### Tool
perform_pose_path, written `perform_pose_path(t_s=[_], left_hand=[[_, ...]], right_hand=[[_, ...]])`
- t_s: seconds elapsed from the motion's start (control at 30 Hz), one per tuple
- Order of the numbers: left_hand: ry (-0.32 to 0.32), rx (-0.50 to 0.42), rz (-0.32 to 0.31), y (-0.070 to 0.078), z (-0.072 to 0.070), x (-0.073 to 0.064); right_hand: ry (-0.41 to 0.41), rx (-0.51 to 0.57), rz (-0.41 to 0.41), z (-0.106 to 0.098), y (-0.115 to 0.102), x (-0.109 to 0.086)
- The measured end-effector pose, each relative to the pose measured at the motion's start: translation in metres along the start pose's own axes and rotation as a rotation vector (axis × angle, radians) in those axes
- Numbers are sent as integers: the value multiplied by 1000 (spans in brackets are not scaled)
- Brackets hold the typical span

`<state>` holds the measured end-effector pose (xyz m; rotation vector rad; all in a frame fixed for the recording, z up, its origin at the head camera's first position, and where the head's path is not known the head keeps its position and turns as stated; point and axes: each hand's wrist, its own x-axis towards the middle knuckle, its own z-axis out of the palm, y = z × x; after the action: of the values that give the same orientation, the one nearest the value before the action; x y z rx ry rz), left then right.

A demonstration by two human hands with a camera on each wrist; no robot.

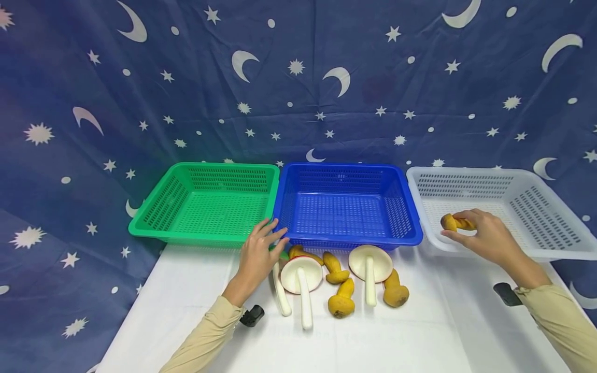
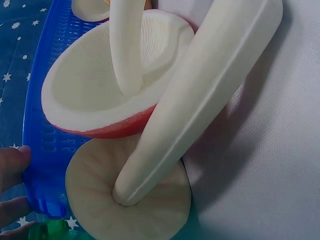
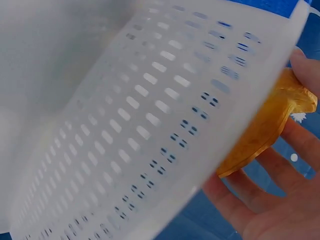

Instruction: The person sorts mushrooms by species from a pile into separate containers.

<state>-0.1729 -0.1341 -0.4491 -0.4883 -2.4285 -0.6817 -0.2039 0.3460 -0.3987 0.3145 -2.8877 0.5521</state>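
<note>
Sleeves [image 1: 202, 336]: beige, nearest the camera, both cut off by the picture's edges in the head view.
Held mushroom [image 1: 449, 223]: yellow-brown, at the near left of the white basket [image 1: 545, 212]; fingers cover its middle, and I can't make out whether it touches the basket floor.
Right hand [image 1: 489, 235]: grasping that mushroom between thumb and fingers, cap end poking out leftward.
Right wrist view: basket wall hides one end of the mushroom, but the fingers, overlapped in the head view, show apart.
Left hand [image 1: 258, 254]: fingers loosely spread, gripping nothing, by the blue basket [image 1: 345, 240]; contact is hard to judge.
Green-capped mushroom [image 1: 281, 295]: cap mostly hidden under that hand; the left wrist view bares its pale underside.
Neighbours: two red-edged mushrooms [image 1: 304, 300] and four yellow mushrooms [image 1: 342, 305] on the white cloth [image 1: 401, 342].
Far left: green basket [image 1: 205, 238].
</note>
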Motion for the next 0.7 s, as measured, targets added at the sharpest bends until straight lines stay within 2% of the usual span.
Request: perform_pose_path(t_s=[0.5, 0.7], left_hand=[[-3, 15, -3, -1, 2, -2], [-14, 17, -12, 0, 0, -2]], right_hand=[[-135, 6, 17, 19, 17, 24], [-234, 38, 53, 27, 22, 32]])
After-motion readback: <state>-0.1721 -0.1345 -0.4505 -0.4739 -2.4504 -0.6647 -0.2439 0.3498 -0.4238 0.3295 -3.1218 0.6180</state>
